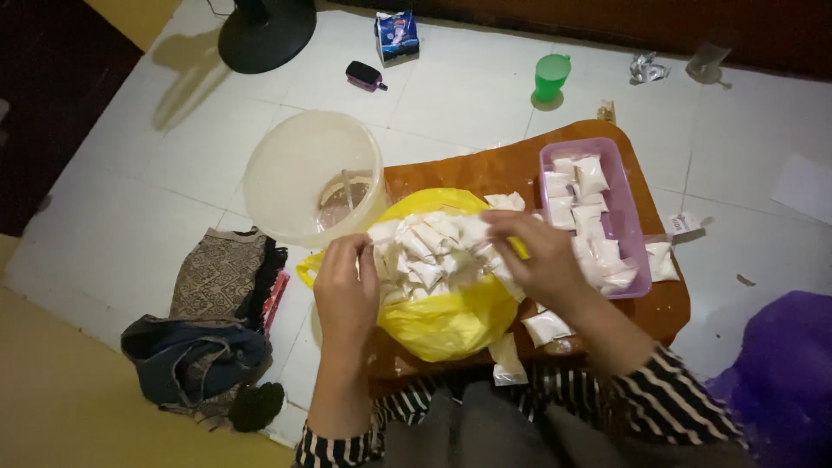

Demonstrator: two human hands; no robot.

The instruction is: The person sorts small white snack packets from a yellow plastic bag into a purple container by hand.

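Small white packets (431,251) are being gathered in the yellow plastic bag (451,321) on the low wooden table (485,169); its rim is pinched by the left hand (345,290), a packet by the right hand (533,251). A steady bag mouth seems required next

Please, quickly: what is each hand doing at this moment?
Left hand: closed on a small white packet at the yellow bag.
Right hand: fingers pinched over the packets; what it holds cannot be told.
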